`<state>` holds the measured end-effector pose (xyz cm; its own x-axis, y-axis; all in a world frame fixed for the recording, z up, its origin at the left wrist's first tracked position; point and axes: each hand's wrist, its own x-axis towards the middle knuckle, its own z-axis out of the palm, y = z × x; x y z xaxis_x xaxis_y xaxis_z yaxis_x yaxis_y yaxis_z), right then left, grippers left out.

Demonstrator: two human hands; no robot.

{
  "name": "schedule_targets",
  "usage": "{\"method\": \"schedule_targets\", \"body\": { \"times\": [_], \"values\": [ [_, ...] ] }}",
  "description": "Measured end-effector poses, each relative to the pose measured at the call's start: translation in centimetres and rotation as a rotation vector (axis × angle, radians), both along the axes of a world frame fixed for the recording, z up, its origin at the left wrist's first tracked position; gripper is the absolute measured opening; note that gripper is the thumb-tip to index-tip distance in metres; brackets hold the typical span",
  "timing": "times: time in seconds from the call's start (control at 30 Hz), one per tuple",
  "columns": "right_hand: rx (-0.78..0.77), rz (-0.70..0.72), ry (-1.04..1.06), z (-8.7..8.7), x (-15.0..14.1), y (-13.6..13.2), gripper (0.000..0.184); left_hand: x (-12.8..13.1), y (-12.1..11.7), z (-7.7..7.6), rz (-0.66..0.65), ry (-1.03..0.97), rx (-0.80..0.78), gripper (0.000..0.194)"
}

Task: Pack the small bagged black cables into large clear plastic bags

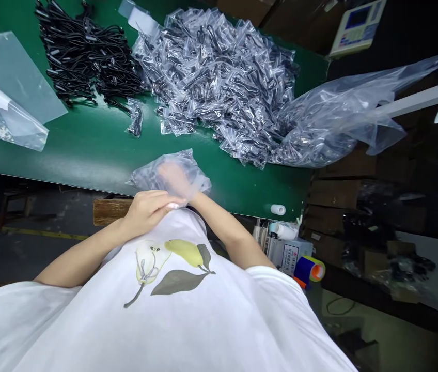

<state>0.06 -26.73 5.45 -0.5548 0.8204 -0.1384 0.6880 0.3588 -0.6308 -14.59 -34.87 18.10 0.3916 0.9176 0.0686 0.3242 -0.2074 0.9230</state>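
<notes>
2 hands (pixel 147 211), 1 held bag (pixel 148 175), 2 cbl. piles (pixel 87 57) (1 pkgd.)

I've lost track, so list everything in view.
Table: one, green, across
Loose cables: many, black, upper left
Packets: many, clear and dark, top centre
Single packet: one, clear, below cables
Plastic sheeting: count unclear, clear, left
Large bag: one, clear, right
Device: one, off-white, top right
Cylinder: one, white, right corner
Labelled box: one, bluish, below cylinder
Tape: count unclear, blue and orange, right
Boxes: several, brown, right
Wooden piece: one, brown, below table
Held bag: one, clear, front edge
Shirt: one, white, bottom
Left hand: one, bare, grip on held bag
Right hand: one, bare, inside held bag
</notes>
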Motion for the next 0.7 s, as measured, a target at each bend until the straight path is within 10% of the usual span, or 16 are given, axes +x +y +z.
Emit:
{"method": "schedule_targets", "body": {
  "times": [0.23,0.4,0.53,0.7],
  "values": [
    [0.042,0.092,-0.232,0.1,-3.1,2.3,0.03,-2.6,-1.0,1.9,0.111,0.184,-0.072,0.029],
    [0.052,0.381,-0.156,3.1,3.0,-3.1,0.08,-4.5,-3.2,1.4,-0.044,0.352,-0.272,0.037],
    [0.047,0.383,-0.328,4.6,10.7,-7.2,0.062,-5.2,-5.4,-2.2,-0.099,0.465,-0.402,0.055],
    [-0.009,0.25,-0.559,5.4,13.8,-7.7,0.028,-5.0,-4.1,-4.3,0.213,0.392,-0.414,0.034]
  ]
}}
